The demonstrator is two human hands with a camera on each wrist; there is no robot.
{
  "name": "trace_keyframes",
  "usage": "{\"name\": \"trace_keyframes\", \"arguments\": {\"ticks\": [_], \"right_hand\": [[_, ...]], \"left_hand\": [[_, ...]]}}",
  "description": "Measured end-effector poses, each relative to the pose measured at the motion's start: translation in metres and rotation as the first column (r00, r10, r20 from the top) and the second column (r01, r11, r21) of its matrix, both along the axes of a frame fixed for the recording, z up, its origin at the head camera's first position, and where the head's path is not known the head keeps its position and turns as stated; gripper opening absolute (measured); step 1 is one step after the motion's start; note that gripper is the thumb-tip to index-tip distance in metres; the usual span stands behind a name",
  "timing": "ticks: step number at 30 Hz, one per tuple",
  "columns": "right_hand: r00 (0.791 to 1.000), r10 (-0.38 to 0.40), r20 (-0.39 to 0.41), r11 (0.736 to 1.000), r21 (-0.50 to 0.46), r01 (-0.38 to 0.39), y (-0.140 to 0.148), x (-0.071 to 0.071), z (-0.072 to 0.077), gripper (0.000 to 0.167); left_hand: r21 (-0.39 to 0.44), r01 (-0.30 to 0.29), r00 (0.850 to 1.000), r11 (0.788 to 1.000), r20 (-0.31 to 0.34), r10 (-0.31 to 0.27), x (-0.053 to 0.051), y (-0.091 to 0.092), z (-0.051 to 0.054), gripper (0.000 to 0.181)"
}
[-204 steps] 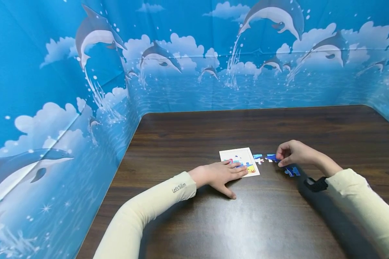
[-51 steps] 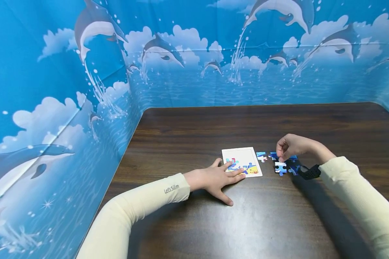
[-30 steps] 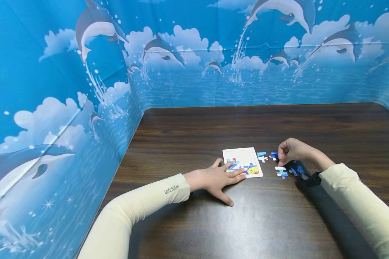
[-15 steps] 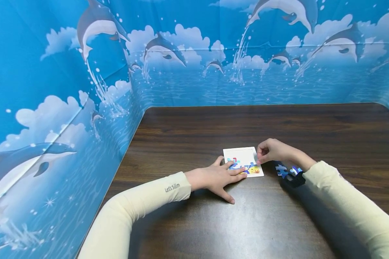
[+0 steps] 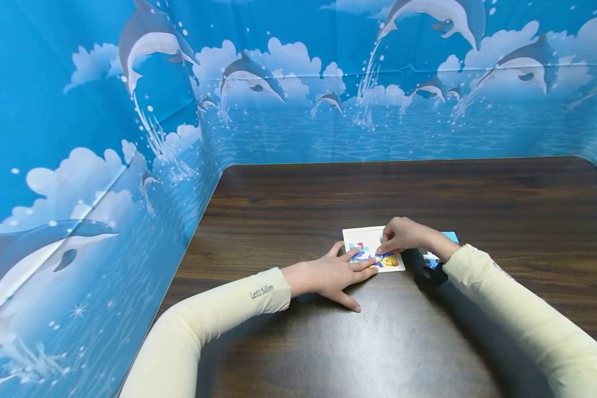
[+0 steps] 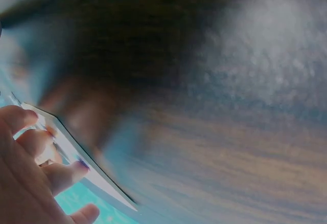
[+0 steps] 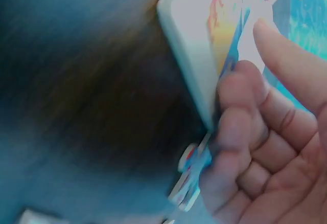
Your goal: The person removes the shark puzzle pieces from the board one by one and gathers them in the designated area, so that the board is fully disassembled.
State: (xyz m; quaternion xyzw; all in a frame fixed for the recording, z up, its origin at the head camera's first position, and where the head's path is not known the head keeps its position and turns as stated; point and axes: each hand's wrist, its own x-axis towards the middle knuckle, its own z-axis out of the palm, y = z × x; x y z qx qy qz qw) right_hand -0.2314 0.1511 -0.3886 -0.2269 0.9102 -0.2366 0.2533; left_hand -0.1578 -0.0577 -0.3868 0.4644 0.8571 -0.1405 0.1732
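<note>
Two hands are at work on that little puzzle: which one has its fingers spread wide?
The left hand, its fingers fanned out, partly over the white puzzle board; the right hand has its fingers drawn together instead.

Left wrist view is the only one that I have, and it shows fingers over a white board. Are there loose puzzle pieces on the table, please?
Observer: Yes. In the head view, loose puzzle pieces lie to the right of the board, partly hidden by the right arm.
Operator: Thank you. Which colour is at the near right corner of the board's picture?
Observer: A yellow patch, seen in the head view.
Operator: And how are the fingers of the right hand?
Observer: The right wrist view shows the right hand with its lower fingers curled in.
</note>
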Motion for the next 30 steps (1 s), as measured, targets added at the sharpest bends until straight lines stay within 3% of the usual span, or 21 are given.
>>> {"name": "trace_keyframes", "arguments": {"ticks": [5, 12, 19, 22, 27, 30], "right_hand": [[0.998, 0.009, -0.069, 0.998, 0.061, -0.004, -0.005, 0.003, 0.001, 0.033], [0.998, 0.01, -0.059, 0.996, 0.093, -0.004, -0.005, 0.003, 0.003, 0.03], [0.999, 0.009, -0.04, 0.991, 0.134, -0.004, -0.008, 0.001, 0.004, 0.032], [0.999, 0.007, -0.035, 0.991, 0.13, -0.002, -0.01, 0.0, 0.003, 0.033], [1.0, 0.014, -0.02, 0.991, 0.137, -0.011, -0.011, 0.0, 0.005, 0.033], [1.0, 0.023, -0.011, 0.989, 0.148, -0.022, -0.012, -0.001, 0.007, 0.032]], "left_hand": [[-0.001, 0.0, 0.999, 1.0, -0.035, 0.0, 0.006, 0.001, -0.001, 0.083], [-0.016, 0.041, 0.993, 0.999, -0.112, -0.043, 0.02, 0.006, -0.002, 0.075], [0.081, 0.036, 0.987, 0.996, -0.161, -0.022, 0.026, 0.001, -0.007, 0.072], [0.094, 0.039, 0.986, 0.995, -0.162, -0.023, 0.025, -0.011, -0.009, 0.074], [0.089, 0.033, 0.995, 0.995, -0.099, -0.024, 0.022, -0.031, -0.012, 0.079], [0.101, 0.058, 0.995, 0.993, -0.085, -0.049, 0.019, -0.038, -0.013, 0.08]]}}
